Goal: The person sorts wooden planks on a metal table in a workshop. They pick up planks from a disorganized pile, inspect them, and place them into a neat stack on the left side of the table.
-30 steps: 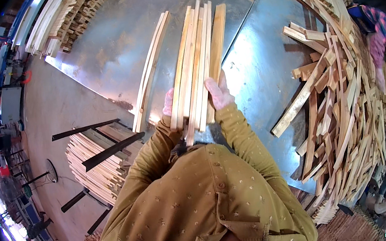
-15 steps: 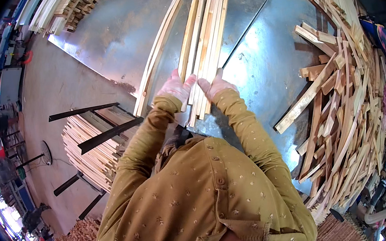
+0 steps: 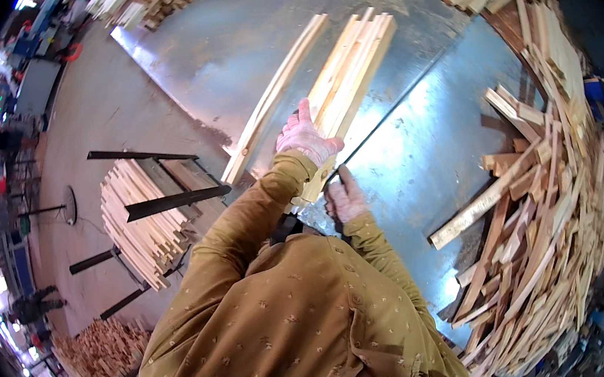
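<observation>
A bundle of pale wooden strips lies close together on the metal table, slanting away from me. Across its nearer part rests my left hand, fingers stretched out and thumb spread over the wood. My right hand is low beside the near ends of the bundle, its fingers apart and partly hidden; whether it touches the wood is unclear. To the left of the bundle, a separate pair of strips lies with a gap between.
A large heap of loose wood offcuts covers the table's right side. A seam runs across the tabletop. At left, stacked strips sit on a rack with black metal bars. More wood stacks stand at lower left.
The spaced strips on the right are now pressed together into one bundle. My left hand has moved onto them, and my right hand has dropped nearer to me. My view has shifted.
</observation>
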Available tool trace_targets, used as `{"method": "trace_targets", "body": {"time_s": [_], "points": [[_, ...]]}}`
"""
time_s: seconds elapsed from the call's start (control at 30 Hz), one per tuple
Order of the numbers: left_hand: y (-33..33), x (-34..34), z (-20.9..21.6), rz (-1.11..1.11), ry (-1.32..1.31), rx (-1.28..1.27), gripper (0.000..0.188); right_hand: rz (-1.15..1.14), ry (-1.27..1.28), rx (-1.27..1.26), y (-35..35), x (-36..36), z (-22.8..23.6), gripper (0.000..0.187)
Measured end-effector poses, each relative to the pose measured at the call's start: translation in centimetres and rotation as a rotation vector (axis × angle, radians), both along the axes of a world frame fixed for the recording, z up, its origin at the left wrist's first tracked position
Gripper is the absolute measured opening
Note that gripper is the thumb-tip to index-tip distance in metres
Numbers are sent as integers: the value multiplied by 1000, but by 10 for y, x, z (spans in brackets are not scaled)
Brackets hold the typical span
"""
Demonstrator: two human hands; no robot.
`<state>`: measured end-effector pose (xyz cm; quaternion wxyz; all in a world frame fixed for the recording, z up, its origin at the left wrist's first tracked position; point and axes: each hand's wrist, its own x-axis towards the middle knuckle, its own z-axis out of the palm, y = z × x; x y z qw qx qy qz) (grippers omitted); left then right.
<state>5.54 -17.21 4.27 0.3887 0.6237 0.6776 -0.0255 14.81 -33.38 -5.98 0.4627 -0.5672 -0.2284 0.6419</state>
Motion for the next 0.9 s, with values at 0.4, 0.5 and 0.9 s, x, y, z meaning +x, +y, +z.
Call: {"method": "trace_targets", "body": {"time_s": [0.4, 0.5, 0.9], "points": [[260, -181, 155, -127, 89, 561, 107, -163, -26, -69, 32, -11, -8, 41], [377, -244, 172, -170, 249, 634, 105, -272, -242, -263, 44, -19, 2, 33], [571, -371, 139, -308, 689, 527, 89, -737, -263, -254, 79, -86, -27, 20]]}}
